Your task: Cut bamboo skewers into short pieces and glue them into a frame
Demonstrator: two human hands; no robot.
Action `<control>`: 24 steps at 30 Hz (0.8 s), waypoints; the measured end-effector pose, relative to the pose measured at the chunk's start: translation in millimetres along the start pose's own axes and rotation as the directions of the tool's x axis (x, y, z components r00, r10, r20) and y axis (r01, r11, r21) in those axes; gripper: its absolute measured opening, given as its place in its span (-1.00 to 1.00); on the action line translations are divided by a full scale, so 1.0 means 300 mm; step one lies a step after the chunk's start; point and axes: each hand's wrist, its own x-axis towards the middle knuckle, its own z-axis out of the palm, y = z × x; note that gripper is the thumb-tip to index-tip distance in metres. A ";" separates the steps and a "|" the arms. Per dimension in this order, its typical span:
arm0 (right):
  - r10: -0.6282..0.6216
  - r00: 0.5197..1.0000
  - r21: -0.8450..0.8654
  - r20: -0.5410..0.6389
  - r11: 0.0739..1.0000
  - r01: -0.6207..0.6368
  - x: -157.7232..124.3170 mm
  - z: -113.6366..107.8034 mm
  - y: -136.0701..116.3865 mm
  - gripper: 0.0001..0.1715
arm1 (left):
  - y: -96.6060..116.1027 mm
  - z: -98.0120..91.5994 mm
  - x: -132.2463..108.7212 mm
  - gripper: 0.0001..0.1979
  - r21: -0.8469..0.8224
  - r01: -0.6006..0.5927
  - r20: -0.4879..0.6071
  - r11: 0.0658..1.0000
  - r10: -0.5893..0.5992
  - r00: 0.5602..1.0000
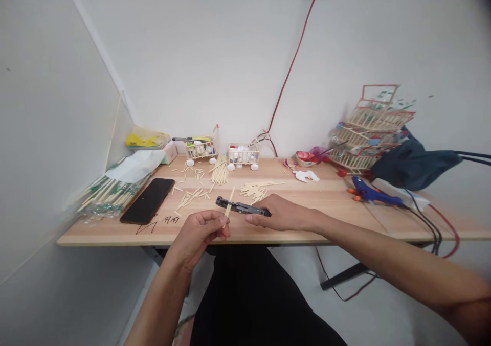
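Note:
My left hand is closed in a pinch on thin wooden sticks, which point up and away from me over the table's front part. A pair of dark pliers is gripped in my right hand, its head pointing left. The sticks cross the head of the pliers; whether the jaws bite on them I cannot tell. Just beyond lie a loose pile of sticks and a bundle of longer ones. Short cut pieces are scattered to the left.
Two small stick-built carts with white wheels stand at the back. A phone and bagged sticks lie left. On the right are a blue glue gun, stacked stick baskets, a dark cloth and cables.

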 end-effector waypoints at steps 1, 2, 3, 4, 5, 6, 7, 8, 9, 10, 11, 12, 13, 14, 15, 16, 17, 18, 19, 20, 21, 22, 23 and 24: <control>0.008 1.000 -0.021 -0.004 1.000 -0.008 0.005 0.004 0.002 -0.36 | -0.001 -0.002 0.003 -0.79 0.006 0.004 -0.006 1.000 -0.004 1.000; 0.016 1.000 -0.040 -0.004 0.999 -0.016 0.011 0.007 0.004 -0.37 | -0.002 -0.005 0.006 -0.78 0.014 0.007 -0.010 1.000 -0.006 1.000; 0.022 1.000 -0.059 -0.002 0.998 -0.022 0.019 0.011 0.006 -0.37 | -0.004 -0.010 0.011 -0.78 0.023 0.009 -0.012 1.000 -0.008 1.000; 0.027 1.000 -0.078 0.000 0.997 -0.027 0.028 0.014 0.009 -0.37 | -0.005 -0.016 0.015 -0.78 0.031 0.012 -0.013 0.999 -0.012 1.000; 0.032 0.999 -0.096 0.001 0.995 -0.032 0.037 0.017 0.011 -0.36 | -0.007 -0.023 0.020 -0.77 0.039 0.017 -0.016 0.999 -0.016 1.000; 0.036 0.999 -0.114 0.001 0.993 -0.036 0.047 0.019 0.013 -0.36 | -0.008 -0.030 0.025 -0.77 0.046 0.022 -0.019 0.999 -0.021 1.000; 0.040 0.999 -0.131 0.002 0.991 -0.039 0.057 0.021 0.015 -0.35 | -0.010 -0.036 0.029 -0.76 0.049 0.027 -0.025 0.998 -0.025 0.999; 0.044 0.999 -0.144 0.006 0.989 -0.042 0.066 0.023 0.017 -0.34 | -0.011 -0.042 0.032 -0.75 0.052 0.030 -0.033 0.998 -0.028 0.999; 0.046 0.999 -0.154 0.013 0.987 -0.044 0.074 0.026 0.019 -0.33 | -0.012 -0.047 0.035 -0.74 0.055 0.034 -0.040 0.998 -0.032 0.999; 0.048 0.999 -0.161 0.020 0.986 -0.044 0.082 0.028 0.020 -0.33 | -0.013 -0.051 0.038 -0.73 0.058 0.039 -0.049 0.998 -0.036 0.998; 0.050 0.998 -0.167 0.026 0.985 -0.045 0.089 0.031 0.022 -0.32 | -0.015 -0.054 0.040 -0.72 0.060 0.044 -0.060 0.997 -0.040 0.997; 0.052 0.998 -0.171 0.030 0.984 -0.046 0.094 0.034 0.024 -0.32 | -0.016 -0.056 0.041 -0.72 0.066 0.052 -0.071 0.996 -0.047 0.996; 0.052 0.998 -0.176 0.031 0.983 -0.046 0.099 0.038 0.027 -0.32 | -0.018 -0.057 0.042 -0.71 0.075 0.060 -0.082 0.995 -0.053 0.995; 0.049 0.998 -0.180 0.031 0.983 -0.042 0.103 0.041 0.030 -0.32 | -0.019 -0.057 0.043 -0.70 0.089 0.066 -0.091 0.994 -0.058 0.994; 0.044 0.999 -0.186 0.030 0.982 -0.037 0.106 0.045 0.033 -0.32 | -0.021 -0.056 0.044 -0.70 0.105 0.069 -0.100 0.992 -0.059 0.993; 0.038 0.999 -0.191 0.027 0.981 -0.033 0.108 0.049 0.038 -0.33 | -0.023 -0.055 0.044 -0.70 0.123 0.070 -0.108 0.990 -0.056 0.993; 0.034 0.999 -0.196 0.023 0.980 -0.029 0.110 0.053 0.042 -0.34 | -0.025 -0.053 0.045 -0.69 0.142 0.068 -0.115 0.988 -0.052 0.992; 0.029 0.999 -0.199 0.020 0.980 -0.025 0.112 0.057 0.046 -0.35 | -0.027 -0.052 0.046 -0.69 0.158 0.065 -0.123 0.985 -0.046 0.991; 0.025 1.000 -0.201 0.018 0.979 -0.021 0.113 0.060 0.050 -0.35 | -0.029 -0.050 0.046 -0.69 0.171 0.062 -0.132 0.983 -0.039 0.991; 0.022 1.000 -0.202 0.017 0.979 -0.018 0.115 0.064 0.055 -0.36 | -0.032 -0.048 0.047 -0.69 0.181 0.059 -0.141 0.982 -0.033 0.989; 0.017 1.000 -0.203 0.017 0.979 -0.013 0.116 0.067 0.059 -0.35 | -0.034 -0.047 0.047 -0.69 0.188 0.057 -0.149 0.981 -0.029 0.988; 0.009 1.000 -0.202 0.019 0.979 -0.006 0.117 0.070 0.062 -0.35 | -0.037 -0.045 0.048 -0.69 0.193 0.056 -0.156 0.980 -0.026 0.987; 0.002 1.000 -0.202 0.021 0.979 0.002 0.118 0.073 0.066 -0.35 | -0.040 -0.045 0.048 -0.69 0.196 0.056 -0.159 0.979 -0.025 0.987; -0.005 1.000 -0.203 0.022 0.979 0.010 0.119 0.075 0.069 -0.34 | -0.042 -0.044 0.049 -0.68 0.201 0.056 -0.160 0.978 -0.024 0.987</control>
